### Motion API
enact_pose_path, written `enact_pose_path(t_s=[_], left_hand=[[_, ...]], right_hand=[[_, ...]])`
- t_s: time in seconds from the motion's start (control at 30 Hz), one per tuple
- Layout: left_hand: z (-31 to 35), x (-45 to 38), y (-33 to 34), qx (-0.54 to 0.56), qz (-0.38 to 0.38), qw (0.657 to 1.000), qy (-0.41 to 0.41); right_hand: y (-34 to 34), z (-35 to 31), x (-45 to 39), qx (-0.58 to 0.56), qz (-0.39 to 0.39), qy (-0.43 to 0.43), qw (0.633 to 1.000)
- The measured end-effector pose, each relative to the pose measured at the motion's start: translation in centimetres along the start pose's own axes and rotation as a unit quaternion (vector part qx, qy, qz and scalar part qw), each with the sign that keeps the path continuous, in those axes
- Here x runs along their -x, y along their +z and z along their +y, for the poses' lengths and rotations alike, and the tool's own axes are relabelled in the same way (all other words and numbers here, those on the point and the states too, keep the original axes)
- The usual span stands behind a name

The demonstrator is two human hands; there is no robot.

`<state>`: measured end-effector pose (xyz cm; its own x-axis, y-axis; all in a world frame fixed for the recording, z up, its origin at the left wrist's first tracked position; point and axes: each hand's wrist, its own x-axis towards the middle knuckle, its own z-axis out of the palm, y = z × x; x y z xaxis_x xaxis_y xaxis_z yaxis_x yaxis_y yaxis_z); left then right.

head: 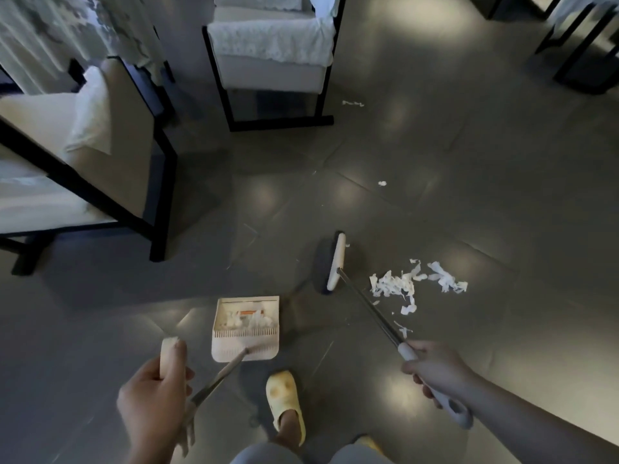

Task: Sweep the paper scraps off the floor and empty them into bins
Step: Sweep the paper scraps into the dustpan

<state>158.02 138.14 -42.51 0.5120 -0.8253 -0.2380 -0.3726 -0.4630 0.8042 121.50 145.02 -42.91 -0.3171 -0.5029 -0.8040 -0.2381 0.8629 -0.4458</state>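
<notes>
Your left hand (157, 393) grips the dustpan (246, 329) handle, mouth toward the paper scraps (408, 284) | right hand (432, 370) grips the broom (335, 262), head beyond them to drag back.

A person seen from above, at the bottom of the frame. Both forearms are bare, with no sleeves showing, and the left hand (152, 393) and right hand (435, 370) wear nothing. A soft yellow slipper (284, 401) with a rounded closed toe covers one foot at bottom centre. Light grey trouser legs (268, 455) show at the bottom edge.
</notes>
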Motion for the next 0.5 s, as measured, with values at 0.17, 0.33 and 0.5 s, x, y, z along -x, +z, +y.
enact_pose_path(t_s=[0.17,0.33,0.5], left_hand=[[1.3,-4.5,0.4,-0.018,-0.018,1.000,0.011],[2.4,-8.4,0.6,-0.036,-0.025,0.998,0.051],[2.3,-10.9,1.0,-0.048,-0.047,0.996,0.059]], right_hand=[[3.4,-7.1,-4.0,-0.092,-0.019,-0.014,0.995],[5.7,-11.1,-8.0,-0.132,-0.052,0.022,0.990],[3.3,-7.9,-6.1,-0.136,-0.038,0.093,0.986]])
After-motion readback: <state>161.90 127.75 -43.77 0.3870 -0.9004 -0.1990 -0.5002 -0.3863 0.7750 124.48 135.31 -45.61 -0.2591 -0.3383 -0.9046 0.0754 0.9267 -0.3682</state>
